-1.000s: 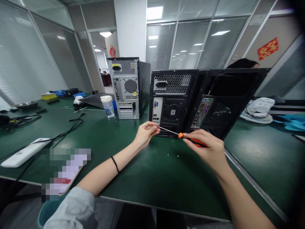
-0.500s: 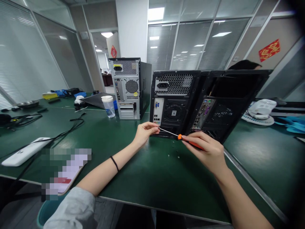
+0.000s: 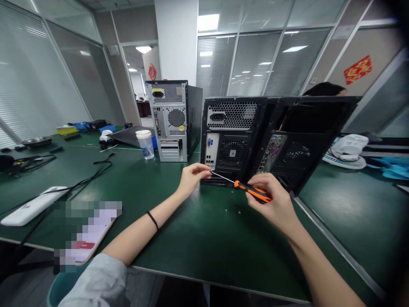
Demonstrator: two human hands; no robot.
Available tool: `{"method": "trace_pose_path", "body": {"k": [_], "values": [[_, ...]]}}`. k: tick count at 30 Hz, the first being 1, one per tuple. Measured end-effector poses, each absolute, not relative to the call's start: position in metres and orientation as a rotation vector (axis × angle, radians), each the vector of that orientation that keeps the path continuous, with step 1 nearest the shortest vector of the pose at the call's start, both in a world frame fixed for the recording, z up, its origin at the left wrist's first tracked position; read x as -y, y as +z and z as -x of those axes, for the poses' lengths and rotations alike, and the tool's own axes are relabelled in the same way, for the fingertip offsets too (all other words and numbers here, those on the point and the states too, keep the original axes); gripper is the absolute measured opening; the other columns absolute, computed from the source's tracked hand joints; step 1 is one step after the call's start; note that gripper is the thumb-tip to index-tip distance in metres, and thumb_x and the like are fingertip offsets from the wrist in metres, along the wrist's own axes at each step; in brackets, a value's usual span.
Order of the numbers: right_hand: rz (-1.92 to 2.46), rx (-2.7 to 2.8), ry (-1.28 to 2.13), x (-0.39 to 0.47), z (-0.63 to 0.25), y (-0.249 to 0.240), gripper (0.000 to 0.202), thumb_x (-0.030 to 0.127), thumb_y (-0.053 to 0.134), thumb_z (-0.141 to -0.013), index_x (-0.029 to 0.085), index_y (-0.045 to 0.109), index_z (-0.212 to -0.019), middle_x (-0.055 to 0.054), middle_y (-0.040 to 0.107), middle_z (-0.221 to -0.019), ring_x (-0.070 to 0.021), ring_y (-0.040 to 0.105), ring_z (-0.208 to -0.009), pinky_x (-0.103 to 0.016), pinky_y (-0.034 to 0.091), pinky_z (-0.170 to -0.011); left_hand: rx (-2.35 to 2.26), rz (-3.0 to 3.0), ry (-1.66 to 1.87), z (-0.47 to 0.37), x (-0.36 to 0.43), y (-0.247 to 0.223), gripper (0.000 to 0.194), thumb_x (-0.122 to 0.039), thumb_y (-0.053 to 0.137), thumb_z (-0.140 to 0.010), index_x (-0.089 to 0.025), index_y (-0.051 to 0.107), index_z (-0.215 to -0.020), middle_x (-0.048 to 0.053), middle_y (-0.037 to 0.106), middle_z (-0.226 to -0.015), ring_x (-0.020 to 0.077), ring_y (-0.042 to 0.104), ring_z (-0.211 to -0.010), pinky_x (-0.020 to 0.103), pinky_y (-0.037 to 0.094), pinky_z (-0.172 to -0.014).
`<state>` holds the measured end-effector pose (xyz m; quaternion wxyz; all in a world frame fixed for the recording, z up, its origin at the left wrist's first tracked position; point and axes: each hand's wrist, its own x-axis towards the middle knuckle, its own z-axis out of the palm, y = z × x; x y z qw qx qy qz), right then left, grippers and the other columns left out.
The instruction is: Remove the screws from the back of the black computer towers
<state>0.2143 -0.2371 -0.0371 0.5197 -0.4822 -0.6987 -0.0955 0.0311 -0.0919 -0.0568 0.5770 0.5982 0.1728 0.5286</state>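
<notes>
An orange-and-black screwdriver (image 3: 257, 192) is in my right hand (image 3: 271, 196), whose fingers close round its handle. Its thin shaft points left. At the shaft's tip, the thumb and fingertips of my left hand (image 3: 193, 179) are pinched together; what lies between them is too small to make out. Both hands are in front of a black computer case (image 3: 235, 149), its rear side facing me, with the pinched fingers near its lower left corner. Several small screws (image 3: 239, 212) lie on the green table (image 3: 223, 251) below the screwdriver.
Another black case (image 3: 295, 155) stands against the first on the right. A silver-backed computer tower (image 3: 172, 119) and a plastic cup (image 3: 145, 145) are farther back left. A phone (image 3: 99, 232), white device (image 3: 32, 204) and black cables (image 3: 96, 170) lie left. A person's head (image 3: 324, 88) shows behind.
My right hand has shifted slightly left and its grip has turned, so more of the screwdriver's handle shows. My left hand stays pinched at the tip, a touch farther left.
</notes>
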Motion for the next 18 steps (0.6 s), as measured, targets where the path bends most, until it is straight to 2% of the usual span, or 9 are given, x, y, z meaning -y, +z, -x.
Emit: {"method": "trace_pose_path", "body": {"k": [2, 7, 12, 14, 18], "values": [[1.136, 1.592, -0.097, 0.239, -0.212, -0.038, 0.016, 0.019, 0.063, -0.075, 0.022, 0.056, -0.089, -0.005, 0.058, -0.091, -0.0161, 0.061, -0.077, -0.03, 0.057, -0.067, -0.398, -1.387, 1.233, -0.031, 0.092, -0.058, 0.024, -0.029, 0.079, -0.06, -0.012, 0.069, -0.073, 0.002, 0.07, -0.072, 0.01, 0.064, -0.063, 0.026, 0.058, -0.065], [1.037, 1.382, 0.154, 0.242, -0.2, -0.044, 0.017, 0.024, 0.067, -0.076, 0.022, 0.055, -0.088, -0.004, 0.059, -0.095, -0.0084, 0.055, -0.049, -0.025, 0.053, -0.043, -0.386, -1.35, 1.212, -0.033, 0.091, -0.06, 0.024, -0.029, 0.08, -0.06, -0.012, 0.068, -0.074, 0.001, 0.068, -0.07, 0.0101, 0.064, -0.064, 0.025, 0.058, -0.064], [0.988, 1.354, 0.147, 0.239, -0.198, -0.052, 0.011, 0.023, 0.065, -0.079, 0.022, 0.059, -0.088, -0.005, 0.06, -0.097, -0.0127, 0.063, -0.059, -0.028, 0.057, -0.049, -0.379, -1.355, 1.164, -0.033, 0.091, -0.06, 0.024, -0.026, 0.078, -0.061, -0.012, 0.067, -0.076, 0.001, 0.069, -0.072, 0.0109, 0.065, -0.068, 0.024, 0.058, -0.064], [0.994, 1.353, 0.139, 0.238, -0.199, -0.054, 0.01, 0.023, 0.064, -0.08, 0.022, 0.059, -0.088, -0.005, 0.06, -0.097, -0.0135, 0.064, -0.061, -0.028, 0.057, -0.049, -0.379, -1.383, 1.119, -0.032, 0.09, -0.061, 0.028, -0.025, 0.078, -0.062, -0.012, 0.066, -0.084, 0.003, 0.07, -0.076, 0.0125, 0.066, -0.072, 0.025, 0.057, -0.066], [1.009, 1.337, 0.109, 0.239, -0.199, -0.052, 0.009, 0.023, 0.064, -0.08, 0.022, 0.059, -0.087, -0.005, 0.06, -0.096, -0.0129, 0.063, -0.059, -0.028, 0.057, -0.049, -0.397, -1.429, 1.054, -0.032, 0.085, -0.064, 0.058, -0.025, 0.078, -0.062, -0.017, 0.054, -0.114, 0.005, 0.07, -0.088, 0.0137, 0.067, -0.075, 0.027, 0.057, -0.066]]}}
